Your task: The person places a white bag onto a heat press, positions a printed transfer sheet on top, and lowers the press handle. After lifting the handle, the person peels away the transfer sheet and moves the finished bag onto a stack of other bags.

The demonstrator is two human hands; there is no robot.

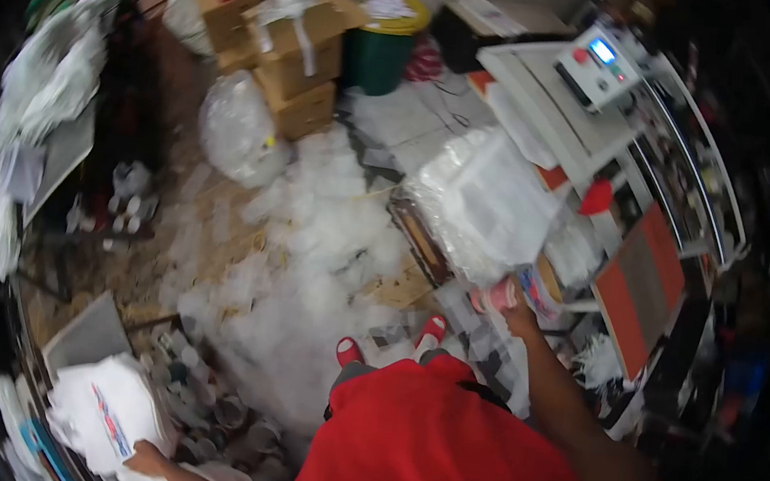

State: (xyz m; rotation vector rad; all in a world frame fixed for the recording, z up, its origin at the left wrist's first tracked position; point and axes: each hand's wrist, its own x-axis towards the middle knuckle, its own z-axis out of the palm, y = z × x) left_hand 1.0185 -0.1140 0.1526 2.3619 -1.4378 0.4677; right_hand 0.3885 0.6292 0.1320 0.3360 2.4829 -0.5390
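At the lower left, my left hand [149,459] is closed on the near edge of a white printed cloth [83,405], which has red and blue lettering. The cloth looks like a folded shirt and lies at the top of a white stack. Away to the right, my right hand [520,319] is closed around a small pinkish-red object [495,297]. Blur hides what kind of thing it is. Just past this hand lies a blue, white and red printed item [540,293], next to a big plastic-wrapped white bundle [495,201].
A heat press [569,109] with a lit control box [601,65] stands at the upper right. Cardboard boxes [303,62] and a green bin [376,57] are at the back. White sheets [310,222] litter the floor, and jars [195,381] crowd the lower left.
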